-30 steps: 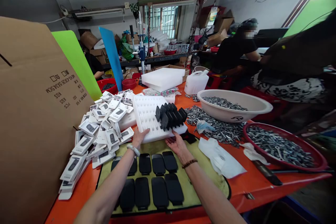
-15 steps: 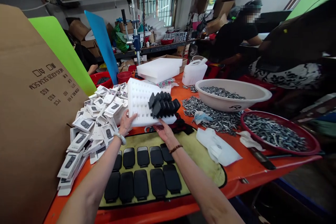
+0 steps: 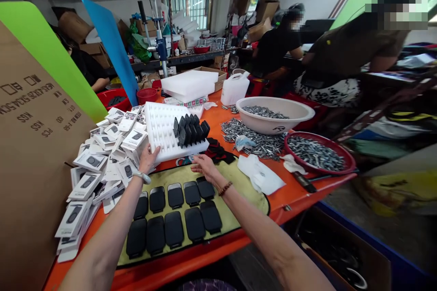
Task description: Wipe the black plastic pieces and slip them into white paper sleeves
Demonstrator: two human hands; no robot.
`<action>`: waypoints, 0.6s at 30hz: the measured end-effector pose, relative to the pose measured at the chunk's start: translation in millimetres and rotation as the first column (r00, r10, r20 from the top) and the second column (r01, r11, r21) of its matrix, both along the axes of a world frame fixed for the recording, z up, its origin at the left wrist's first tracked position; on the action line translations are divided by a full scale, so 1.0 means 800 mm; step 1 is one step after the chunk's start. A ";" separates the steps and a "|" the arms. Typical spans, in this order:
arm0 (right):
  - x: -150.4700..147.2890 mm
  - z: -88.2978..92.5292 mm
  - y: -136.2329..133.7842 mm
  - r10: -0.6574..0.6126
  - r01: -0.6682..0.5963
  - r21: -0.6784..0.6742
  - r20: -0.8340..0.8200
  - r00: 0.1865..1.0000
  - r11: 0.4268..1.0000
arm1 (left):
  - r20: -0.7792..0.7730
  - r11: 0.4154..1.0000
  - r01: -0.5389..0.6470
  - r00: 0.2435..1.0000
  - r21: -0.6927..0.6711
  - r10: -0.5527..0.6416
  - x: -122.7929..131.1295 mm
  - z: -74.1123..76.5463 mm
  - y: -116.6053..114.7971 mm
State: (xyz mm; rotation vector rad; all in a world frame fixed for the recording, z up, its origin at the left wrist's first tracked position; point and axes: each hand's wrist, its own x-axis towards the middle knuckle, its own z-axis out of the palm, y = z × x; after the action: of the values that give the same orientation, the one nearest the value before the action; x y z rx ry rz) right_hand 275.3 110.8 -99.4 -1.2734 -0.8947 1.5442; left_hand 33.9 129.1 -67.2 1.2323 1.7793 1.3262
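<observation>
My left hand (image 3: 147,160) grips the near left corner of a white foam tray (image 3: 160,129) with rows of slots. Black flat pieces (image 3: 191,131) stand upright in the tray's right part; its left slots hold none. Just in front of the tray, my right hand (image 3: 206,168) is off the foam, fingers stretched out and holding nothing. Below both hands, two rows of black rounded rectangular pieces (image 3: 174,228) lie flat on a yellow-green mat (image 3: 235,191) with a dark edge. My left forearm partly covers the row ends.
Small white printed boxes (image 3: 88,185) are heaped at left beside a large cardboard box (image 3: 30,154). At right are a white basin (image 3: 273,125), a red basin (image 3: 350,163) and loose metal parts (image 3: 259,145). A white jug (image 3: 235,87) stands behind. Other people sit farther back.
My right hand has let go of the tray's front edge and drawn back from it. The tray has come down lower behind the mat, and the camera view has turned right.
</observation>
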 end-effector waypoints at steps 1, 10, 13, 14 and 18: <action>0.016 0.004 -0.015 0.011 -0.014 0.047 0.069 0.998 0.999 | -0.018 1.000 -0.017 1.000 -0.019 0.016 0.000 0.003 -0.003; 0.205 -0.001 -0.101 -0.507 -0.045 0.535 0.821 0.265 0.843 | -0.038 0.992 -0.102 0.994 0.071 0.104 0.035 0.030 -0.127; 0.242 -0.036 -0.099 -0.495 -0.128 0.485 0.866 -0.066 0.865 | 0.049 0.995 -0.091 0.995 0.031 0.089 0.056 0.026 -0.182; 0.250 -0.048 -0.097 -0.479 -0.142 0.463 0.871 -0.110 0.875 | 0.071 0.996 -0.084 0.994 0.012 0.083 0.061 0.022 -0.197; 0.265 -0.079 -0.093 -0.459 -0.151 0.441 0.881 -0.113 0.885 | 0.127 0.997 -0.074 0.989 -0.028 0.077 0.072 0.006 -0.242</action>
State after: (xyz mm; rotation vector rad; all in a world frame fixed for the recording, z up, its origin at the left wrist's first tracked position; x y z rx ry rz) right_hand 487.7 36.7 -162.6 -2.0560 -1.7642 -0.3189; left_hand 91.2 -64.4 -62.5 1.0525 1.7606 1.3911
